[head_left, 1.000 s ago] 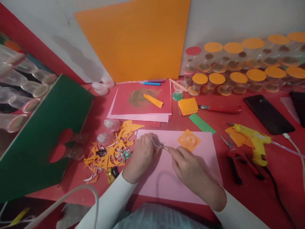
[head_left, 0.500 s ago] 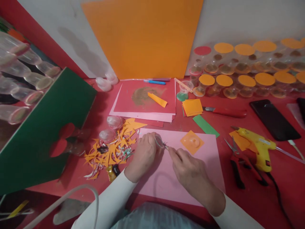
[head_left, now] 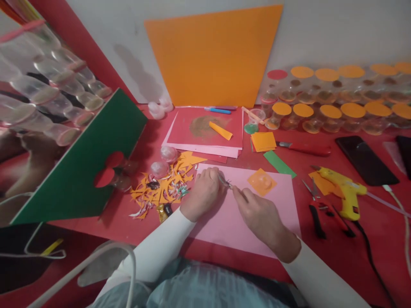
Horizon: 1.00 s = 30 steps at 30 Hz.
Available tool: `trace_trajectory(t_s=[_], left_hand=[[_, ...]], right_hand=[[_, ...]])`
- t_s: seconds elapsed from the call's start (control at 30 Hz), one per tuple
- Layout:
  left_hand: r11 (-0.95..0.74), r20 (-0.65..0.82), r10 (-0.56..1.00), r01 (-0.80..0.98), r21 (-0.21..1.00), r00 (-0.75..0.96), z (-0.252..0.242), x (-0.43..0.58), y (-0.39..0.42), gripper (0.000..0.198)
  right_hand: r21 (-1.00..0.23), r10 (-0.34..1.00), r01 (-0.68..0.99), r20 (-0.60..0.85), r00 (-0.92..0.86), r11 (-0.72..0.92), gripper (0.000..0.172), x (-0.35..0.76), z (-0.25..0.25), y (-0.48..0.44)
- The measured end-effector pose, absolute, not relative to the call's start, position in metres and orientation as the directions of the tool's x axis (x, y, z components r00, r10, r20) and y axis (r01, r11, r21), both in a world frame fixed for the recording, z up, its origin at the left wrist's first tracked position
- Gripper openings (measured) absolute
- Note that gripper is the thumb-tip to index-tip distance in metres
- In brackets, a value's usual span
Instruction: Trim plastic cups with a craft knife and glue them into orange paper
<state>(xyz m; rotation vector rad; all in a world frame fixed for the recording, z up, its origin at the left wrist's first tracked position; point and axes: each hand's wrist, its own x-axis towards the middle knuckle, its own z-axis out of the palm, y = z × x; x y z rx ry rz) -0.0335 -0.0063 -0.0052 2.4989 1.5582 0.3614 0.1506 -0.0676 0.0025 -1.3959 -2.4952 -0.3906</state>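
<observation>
My left hand (head_left: 205, 190) is closed around a small clear plastic piece (head_left: 221, 179) whose rounded rim shows past the fingers; most of it is hidden. Opposite it, my right hand (head_left: 257, 214) pinches a thin tool with a narrow metal tip (head_left: 231, 187); its handle is inside the fist, so its kind is unclear. The tip meets the edge of the plastic, where small dark shreds stick out. Both hands are above a pink sheet (head_left: 244, 231). On that sheet, right of the hands, an orange paper square (head_left: 254, 182) bears a clear domed plastic piece (head_left: 265, 181).
Orange scraps (head_left: 154, 194) lie left. Pliers-like red cutters (head_left: 316, 207), a yellow glue gun (head_left: 348, 188) and a phone (head_left: 367, 158) lie right. Clear hourglass shapes with orange discs (head_left: 330, 112) line the back. A green board (head_left: 80, 179) stands left; a red-handled knife (head_left: 308, 149) lies beyond.
The camera view has swung to the left, so the scene sits farther right. My hands keep their hold, and the plastic rim appears turned more edge-on.
</observation>
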Motion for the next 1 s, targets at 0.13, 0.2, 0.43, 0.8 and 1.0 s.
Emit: trace_trajectory(t_s=[0.13,0.2,0.43,0.8,1.0], left_hand=[[-0.393,0.028,0.915,0.876,0.280,0.402,0.002,-0.031,-0.006,0.017],[-0.366,-0.010,0.923,0.887,0.283,0.384,0.006,-0.030,-0.007,0.019],[-0.345,-0.029,0.928,0.888,0.304,0.371,0.012,-0.029,-0.008,0.020],[-0.390,0.145,0.920,0.820,0.419,0.364,0.005,-0.034,-0.010,0.027],[-0.421,0.291,0.903,0.789,0.448,0.317,-0.005,-0.036,-0.009,0.046]], right_hand=[[0.100,0.752,0.860,0.442,-0.489,0.500,0.034,0.153,0.000,-0.064],[0.093,0.737,0.855,0.464,-0.491,0.510,0.033,0.155,-0.001,-0.062],[0.081,0.717,0.844,0.487,-0.498,0.530,0.034,0.157,-0.001,-0.061],[0.002,0.744,0.855,0.491,-0.453,0.519,0.034,0.158,0.003,-0.060],[-0.070,0.741,0.854,0.538,-0.403,0.515,0.034,0.161,0.008,-0.059]])
